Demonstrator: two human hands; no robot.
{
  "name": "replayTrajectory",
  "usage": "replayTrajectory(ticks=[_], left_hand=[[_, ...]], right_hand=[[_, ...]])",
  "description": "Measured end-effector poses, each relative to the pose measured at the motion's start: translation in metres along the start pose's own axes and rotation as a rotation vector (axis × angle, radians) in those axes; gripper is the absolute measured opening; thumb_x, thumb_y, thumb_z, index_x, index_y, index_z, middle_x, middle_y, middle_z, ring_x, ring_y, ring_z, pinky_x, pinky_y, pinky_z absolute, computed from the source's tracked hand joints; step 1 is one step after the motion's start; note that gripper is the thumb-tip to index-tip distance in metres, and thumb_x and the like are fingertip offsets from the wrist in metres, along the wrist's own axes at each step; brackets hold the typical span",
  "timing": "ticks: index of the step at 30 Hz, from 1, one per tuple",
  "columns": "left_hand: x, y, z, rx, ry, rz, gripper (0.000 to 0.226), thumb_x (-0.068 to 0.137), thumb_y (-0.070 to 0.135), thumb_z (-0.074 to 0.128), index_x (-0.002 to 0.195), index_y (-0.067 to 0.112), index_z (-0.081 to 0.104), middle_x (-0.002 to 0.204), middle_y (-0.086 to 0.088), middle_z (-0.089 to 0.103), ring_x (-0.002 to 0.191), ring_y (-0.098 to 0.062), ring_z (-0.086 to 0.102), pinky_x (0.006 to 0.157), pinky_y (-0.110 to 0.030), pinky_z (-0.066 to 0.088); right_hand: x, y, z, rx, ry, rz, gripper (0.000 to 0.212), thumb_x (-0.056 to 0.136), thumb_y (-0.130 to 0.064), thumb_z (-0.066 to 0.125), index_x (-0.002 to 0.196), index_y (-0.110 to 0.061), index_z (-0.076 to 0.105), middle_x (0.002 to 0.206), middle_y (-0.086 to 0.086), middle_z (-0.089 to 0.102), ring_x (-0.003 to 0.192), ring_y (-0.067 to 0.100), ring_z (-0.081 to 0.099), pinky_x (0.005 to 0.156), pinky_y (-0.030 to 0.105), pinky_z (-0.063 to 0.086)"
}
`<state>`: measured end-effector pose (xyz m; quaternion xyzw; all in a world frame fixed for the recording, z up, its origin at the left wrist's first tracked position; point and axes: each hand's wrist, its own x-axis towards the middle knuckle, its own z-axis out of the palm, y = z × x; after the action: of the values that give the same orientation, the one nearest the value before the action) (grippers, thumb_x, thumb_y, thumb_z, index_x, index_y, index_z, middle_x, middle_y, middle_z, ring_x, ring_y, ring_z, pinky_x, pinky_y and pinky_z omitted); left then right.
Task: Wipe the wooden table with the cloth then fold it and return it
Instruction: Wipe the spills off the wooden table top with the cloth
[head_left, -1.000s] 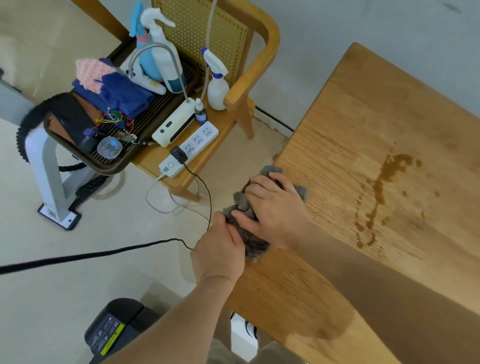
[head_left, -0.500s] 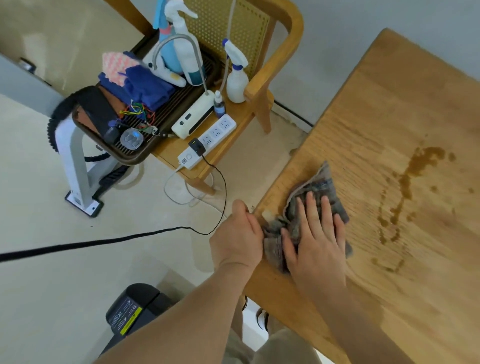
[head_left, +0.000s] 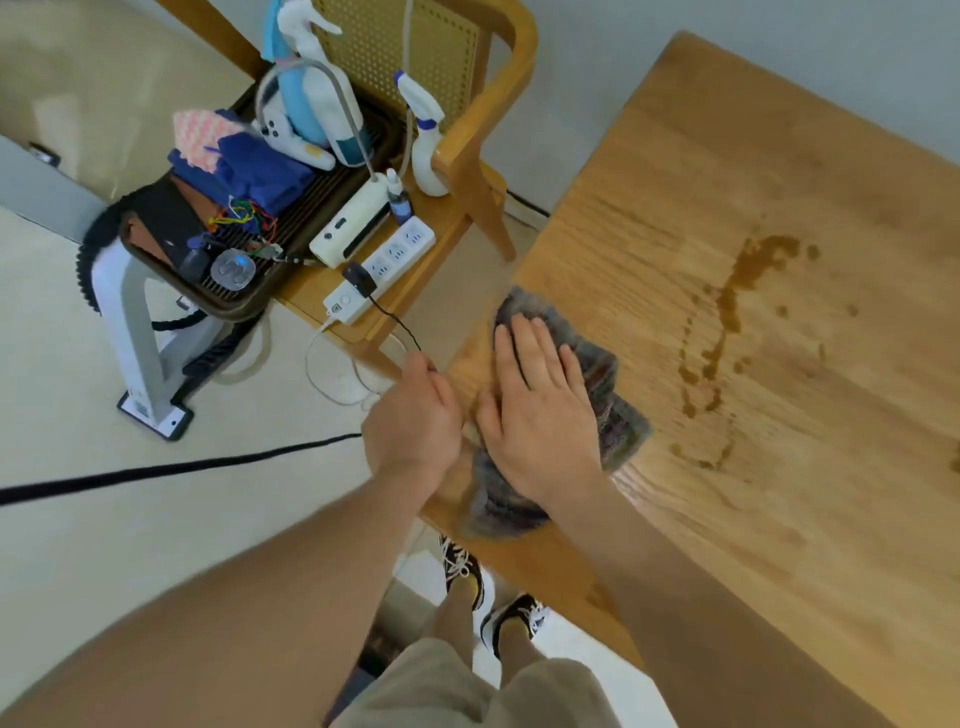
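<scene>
The head camera, the only view, looks down on the near corner of the wooden table. The grey cloth lies flat on this corner, and one end of it hangs a little over the table edge toward the person.

The brown spill is on the table to the right of the cloth, apart from it, and it looks not yet wiped. One risk is that the cloth slides off the edge, because part of it is already over the side and only the flat palm keeps it in place. Another risk is that a quick stroke spreads the liquid into a wider smear instead of taking it up. The cloth also looks partly bunched under the hand, so it may roll during the stroke.

The right hand lies open and flat on the cloth, with the fingers stretched and only a little spread; it presses and does not grip. The left hand is at the table edge, just beside the right one. Its fingers curl downward and are hidden, so it is not possible to tell whether it holds the cloth or the edge.
</scene>
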<state>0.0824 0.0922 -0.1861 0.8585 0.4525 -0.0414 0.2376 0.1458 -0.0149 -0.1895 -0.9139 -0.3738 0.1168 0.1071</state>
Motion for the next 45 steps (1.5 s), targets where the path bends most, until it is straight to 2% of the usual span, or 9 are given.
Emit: replayTrajectory(ticks=[5, 10, 13, 17, 25, 32, 36, 40, 45], left_hand=[[-0.007, 0.001, 0.003, -0.027, 0.078, 0.044, 0.019, 0.096, 0.023, 0.029, 0.104, 0.018, 0.045, 0.081, -0.003, 0.058, 0.07, -0.024, 0.052, 0.065, -0.037, 0.038], [0.005, 0.019, -0.001, 0.217, 0.088, 0.365, 0.031, 0.089, 0.011, 0.043, 0.12, 0.01, 0.043, 0.117, -0.016, 0.048, 0.097, -0.032, 0.051, 0.066, -0.041, 0.041], [0.0, 0.038, 0.012, 0.306, 0.078, 0.429, 0.053, 0.086, 0.012, 0.047, 0.137, 0.013, 0.033, 0.133, -0.02, 0.04, 0.118, -0.036, 0.043, 0.088, -0.047, 0.044], [-0.031, 0.057, 0.036, 0.307, 0.019, 0.386, 0.06, 0.096, 0.023, 0.033, 0.15, 0.008, 0.011, 0.158, -0.017, 0.01, 0.145, -0.032, 0.009, 0.117, -0.049, 0.013], [-0.061, 0.073, 0.065, 0.292, 0.04, 0.485, 0.061, 0.099, 0.038, 0.024, 0.152, 0.011, 0.012, 0.16, -0.006, 0.011, 0.147, -0.021, 0.006, 0.119, -0.044, 0.008], [-0.062, 0.073, 0.068, 0.324, 0.077, 0.504, 0.061, 0.098, 0.039, 0.02, 0.152, 0.012, 0.014, 0.16, -0.005, 0.012, 0.147, -0.019, 0.006, 0.118, -0.042, 0.007], [-0.063, 0.072, 0.069, 0.32, 0.093, 0.483, 0.063, 0.094, 0.039, 0.018, 0.151, 0.013, 0.018, 0.159, -0.004, 0.016, 0.146, -0.02, 0.011, 0.118, -0.043, 0.011], [-0.061, 0.071, 0.068, 0.323, 0.092, 0.486, 0.06, 0.096, 0.036, 0.023, 0.152, 0.014, 0.017, 0.159, -0.003, 0.015, 0.146, -0.019, 0.01, 0.118, -0.042, 0.009], [-0.062, 0.073, 0.068, 0.318, 0.099, 0.498, 0.061, 0.095, 0.036, 0.021, 0.151, 0.013, 0.019, 0.159, -0.005, 0.017, 0.146, -0.021, 0.012, 0.118, -0.043, 0.01]], right_hand=[[-0.074, 0.04, 0.002, 0.024, 0.01, -0.043, 0.053, 0.1, -0.036, 0.032, 0.149, -0.014, 0.037, 0.157, 0.003, 0.031, 0.148, 0.017, 0.018, 0.12, 0.042, 0.012], [-0.134, 0.083, -0.006, -0.043, -0.055, -0.002, 0.055, 0.101, -0.041, 0.029, 0.152, -0.022, 0.029, 0.159, -0.003, 0.023, 0.149, 0.015, 0.013, 0.119, 0.042, 0.01], [-0.173, 0.123, -0.015, -0.045, -0.012, 0.153, 0.053, 0.101, -0.042, 0.031, 0.152, -0.028, 0.029, 0.159, -0.006, 0.024, 0.149, 0.013, 0.011, 0.12, 0.043, 0.008], [-0.178, 0.118, -0.014, 0.012, 0.087, 0.463, 0.053, 0.102, -0.043, 0.026, 0.153, -0.029, 0.024, 0.16, -0.006, 0.02, 0.149, 0.012, 0.005, 0.119, 0.044, 0.0], [-0.15, 0.083, -0.005, 0.084, 0.083, 0.158, 0.049, 0.101, -0.041, 0.036, 0.148, -0.025, 0.04, 0.154, -0.006, 0.037, 0.146, 0.013, 0.023, 0.118, 0.048, 0.018], [-0.185, 0.157, -0.018, 0.048, 0.21, 0.636, 0.055, 0.101, -0.043, 0.032, 0.151, -0.021, 0.032, 0.159, -0.001, 0.027, 0.149, 0.016, 0.015, 0.119, 0.05, 0.007], [-0.135, 0.087, 0.0, 0.052, 0.155, 0.303, 0.054, 0.101, -0.041, 0.027, 0.149, -0.018, 0.038, 0.156, -0.001, 0.034, 0.147, 0.017, 0.024, 0.119, 0.049, 0.013], [-0.153, 0.128, -0.012, 0.028, 0.135, 0.141, 0.05, 0.099, -0.04, 0.032, 0.145, -0.025, 0.045, 0.151, -0.006, 0.041, 0.144, 0.013, 0.029, 0.119, 0.049, 0.018], [-0.195, 0.187, -0.029, 0.025, 0.219, 0.598, 0.054, 0.097, -0.039, 0.033, 0.148, -0.021, 0.041, 0.155, -0.001, 0.035, 0.147, 0.016, 0.021, 0.118, 0.049, 0.013]])
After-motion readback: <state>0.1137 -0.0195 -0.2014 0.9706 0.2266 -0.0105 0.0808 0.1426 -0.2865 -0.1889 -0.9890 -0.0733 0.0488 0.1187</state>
